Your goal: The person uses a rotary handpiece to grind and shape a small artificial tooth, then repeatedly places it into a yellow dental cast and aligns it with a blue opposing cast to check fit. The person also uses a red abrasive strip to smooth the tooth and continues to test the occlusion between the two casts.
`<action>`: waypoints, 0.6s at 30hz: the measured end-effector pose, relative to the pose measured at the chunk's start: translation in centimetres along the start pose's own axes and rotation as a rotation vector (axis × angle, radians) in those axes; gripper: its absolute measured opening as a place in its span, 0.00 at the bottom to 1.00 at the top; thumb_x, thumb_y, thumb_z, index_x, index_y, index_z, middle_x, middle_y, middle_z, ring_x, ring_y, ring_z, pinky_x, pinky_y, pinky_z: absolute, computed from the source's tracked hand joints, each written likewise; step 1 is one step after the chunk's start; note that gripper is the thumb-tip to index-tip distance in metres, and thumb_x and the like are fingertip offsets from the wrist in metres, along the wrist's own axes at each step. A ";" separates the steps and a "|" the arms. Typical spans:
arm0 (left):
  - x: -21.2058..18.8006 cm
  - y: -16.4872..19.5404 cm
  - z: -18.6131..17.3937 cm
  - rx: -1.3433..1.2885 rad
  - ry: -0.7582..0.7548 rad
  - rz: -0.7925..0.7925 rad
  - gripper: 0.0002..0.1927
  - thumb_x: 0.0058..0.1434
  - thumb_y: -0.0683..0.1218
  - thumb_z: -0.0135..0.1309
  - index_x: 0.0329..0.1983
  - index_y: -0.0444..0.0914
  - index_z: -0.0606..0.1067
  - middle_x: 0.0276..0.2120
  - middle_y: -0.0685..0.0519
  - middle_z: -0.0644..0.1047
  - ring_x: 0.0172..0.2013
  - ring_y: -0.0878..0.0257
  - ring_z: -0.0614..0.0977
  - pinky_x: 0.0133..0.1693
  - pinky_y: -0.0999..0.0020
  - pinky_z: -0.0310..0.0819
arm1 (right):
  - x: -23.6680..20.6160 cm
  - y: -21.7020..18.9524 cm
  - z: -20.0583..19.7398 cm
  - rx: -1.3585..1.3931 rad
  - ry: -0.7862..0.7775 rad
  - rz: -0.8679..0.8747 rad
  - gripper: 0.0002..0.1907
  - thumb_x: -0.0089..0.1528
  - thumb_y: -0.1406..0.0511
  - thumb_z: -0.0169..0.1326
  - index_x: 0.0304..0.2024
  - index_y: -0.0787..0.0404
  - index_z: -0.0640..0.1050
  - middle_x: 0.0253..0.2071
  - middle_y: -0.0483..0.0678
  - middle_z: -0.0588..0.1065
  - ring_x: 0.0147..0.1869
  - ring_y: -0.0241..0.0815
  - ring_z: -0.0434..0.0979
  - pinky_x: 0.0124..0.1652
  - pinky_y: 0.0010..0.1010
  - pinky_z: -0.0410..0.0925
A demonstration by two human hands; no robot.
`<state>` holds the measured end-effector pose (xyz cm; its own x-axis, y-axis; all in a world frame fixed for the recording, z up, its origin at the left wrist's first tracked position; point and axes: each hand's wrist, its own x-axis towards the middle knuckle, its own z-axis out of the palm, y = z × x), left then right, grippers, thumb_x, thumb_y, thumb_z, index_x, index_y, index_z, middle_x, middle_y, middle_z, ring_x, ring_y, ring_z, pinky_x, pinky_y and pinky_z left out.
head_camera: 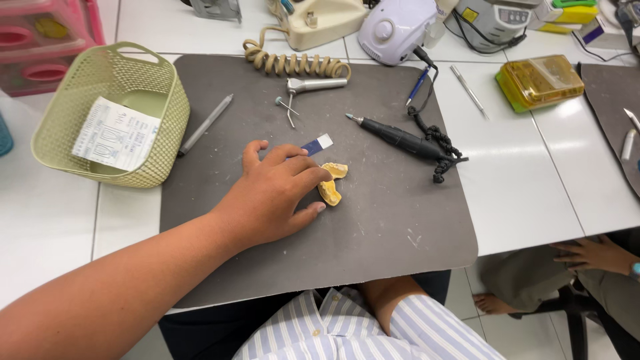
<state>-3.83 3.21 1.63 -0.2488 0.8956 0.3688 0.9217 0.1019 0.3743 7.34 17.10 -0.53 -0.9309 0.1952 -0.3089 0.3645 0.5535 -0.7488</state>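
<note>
Yellow dental casts, grey mat

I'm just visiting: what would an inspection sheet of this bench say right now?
Surface: grey mat on white table, scuffed.
Job's things: yellow dental casts, blue-white strip.
Clutter: green basket with paper, pen, yellow box.
Grippers: left hand open, fingertips on casts; right hand not in view.
Cables: coiled cord; black handpiece lead bunched.
Surroundings: another person's hand on the right.
</note>
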 end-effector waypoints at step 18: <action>0.3 -0.7 0.0 -0.030 0.060 0.045 0.21 0.54 0.51 0.65 0.51 0.44 0.78 0.46 0.54 0.78 0.55 0.56 0.74 0.56 0.36 0.57 | 0.7 1.1 0.7 -0.017 0.013 0.043 0.13 0.71 0.58 0.46 0.48 0.60 0.75 0.44 0.54 0.72 0.46 0.51 0.70 0.49 0.42 0.67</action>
<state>-4.51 3.43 1.45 -0.2252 0.8714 0.4357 0.9232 0.0479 0.3814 7.11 17.30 -1.97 -0.9147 0.2297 -0.3324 0.4036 0.5582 -0.7250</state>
